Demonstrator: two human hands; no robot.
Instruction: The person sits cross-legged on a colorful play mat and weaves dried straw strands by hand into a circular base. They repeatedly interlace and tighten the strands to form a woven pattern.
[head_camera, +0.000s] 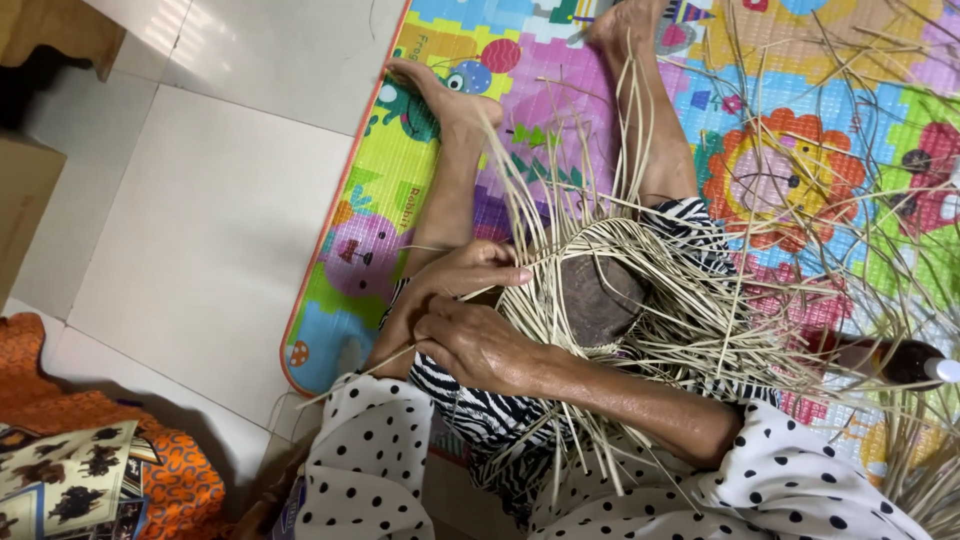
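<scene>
A half-woven basket (640, 330) of pale reed strands sits in my lap over a round brown mould (598, 297). Long loose strands (600, 150) fan out from it across my bare legs and the mat. My left hand (452, 280) presses its fingers against the woven rim at the basket's left side and pinches strands there. Just below it, my right hand (478, 345) is closed on a few strands at the same edge, its forearm reaching in from the lower right. I wear a polka-dot top and zebra-striped trousers.
A colourful play mat (360, 190) lies under my legs on a white tiled floor (200, 200). Several loose reeds (860, 200) are scattered at the right, beside a dark bottle (905, 360) with a white cap. Orange cloth (60, 420) and a printed cushion (70, 480) lie at the lower left.
</scene>
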